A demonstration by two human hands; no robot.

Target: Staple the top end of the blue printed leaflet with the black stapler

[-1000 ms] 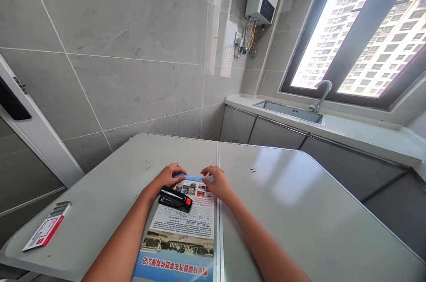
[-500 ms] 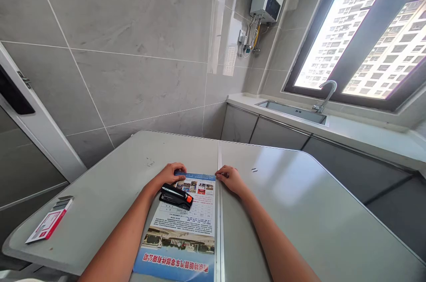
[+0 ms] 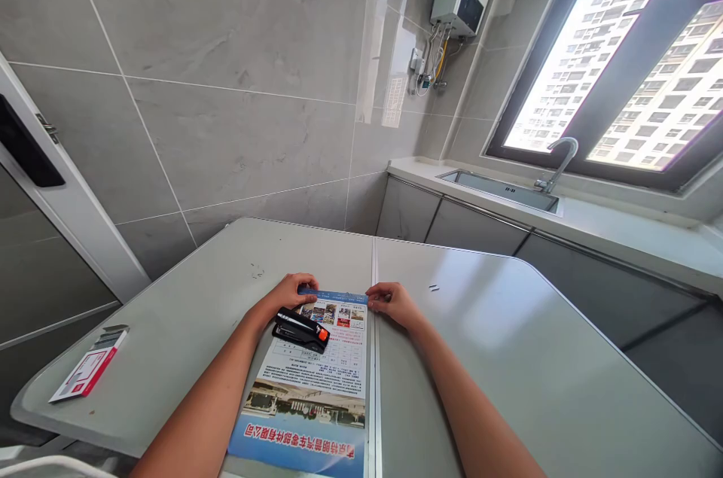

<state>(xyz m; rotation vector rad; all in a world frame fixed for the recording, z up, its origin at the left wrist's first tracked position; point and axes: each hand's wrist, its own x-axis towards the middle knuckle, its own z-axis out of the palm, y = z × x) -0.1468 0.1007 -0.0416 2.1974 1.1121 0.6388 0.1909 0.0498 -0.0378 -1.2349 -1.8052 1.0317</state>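
Note:
A printed leaflet (image 3: 316,384) with blue bands, small photos and text lies on the table, upside down from where I look. My left hand (image 3: 291,293) pinches its far left corner, fingers curled over the edge. At the far right corner, the thumb and fingertips of my right hand (image 3: 392,301) close on the leaflet's edge. A black stapler (image 3: 301,330) with an orange-red patch rests on the upper left of the leaflet, just below my left hand and partly over the leaflet's edge.
The grey-white table (image 3: 486,388) has a seam beside the leaflet. A red-and-white staple-like packet (image 3: 90,369) lies at the left edge. Two small staple strips (image 3: 433,287) sit to the right, loose staples (image 3: 257,270) to the left. Beyond are a sink (image 3: 502,190) and tiled wall.
The view has shifted slightly, so everything sits a little further right. Both hands stay at the leaflet's far corners, and the stapler keeps its place on the leaflet.

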